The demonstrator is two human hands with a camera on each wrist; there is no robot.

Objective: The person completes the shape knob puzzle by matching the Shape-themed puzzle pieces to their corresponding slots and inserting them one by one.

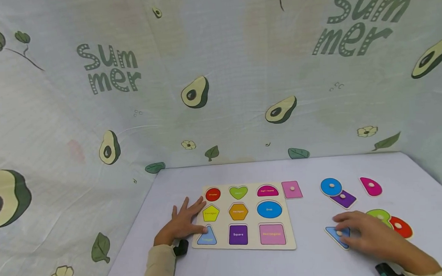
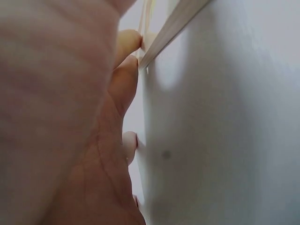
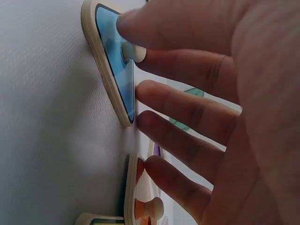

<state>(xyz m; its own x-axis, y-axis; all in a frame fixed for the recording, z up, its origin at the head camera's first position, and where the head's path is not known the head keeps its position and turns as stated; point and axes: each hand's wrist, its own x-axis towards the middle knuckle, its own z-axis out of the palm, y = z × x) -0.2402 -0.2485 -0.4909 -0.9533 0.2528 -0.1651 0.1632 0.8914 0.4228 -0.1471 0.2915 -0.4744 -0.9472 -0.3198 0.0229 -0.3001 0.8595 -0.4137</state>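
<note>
In the head view a shape puzzle board lies on the table with printed, labelled shapes. My left hand rests at its left side, fingers spread, with the thumb over the board's edge near the printed triangle. In the left wrist view, fingertips meet the board's wooden edge. My right hand is at a blue triangle piece, to the right of the board. Thumb and index finger close about its pale knob in the right wrist view; the other fingers extend loosely.
Beside the right hand lie a green piece and a red piece. Farther back are a blue round piece overlapping a purple piece, and a magenta piece. A pink piece touches the board's upper right corner. A printed cloth hangs behind.
</note>
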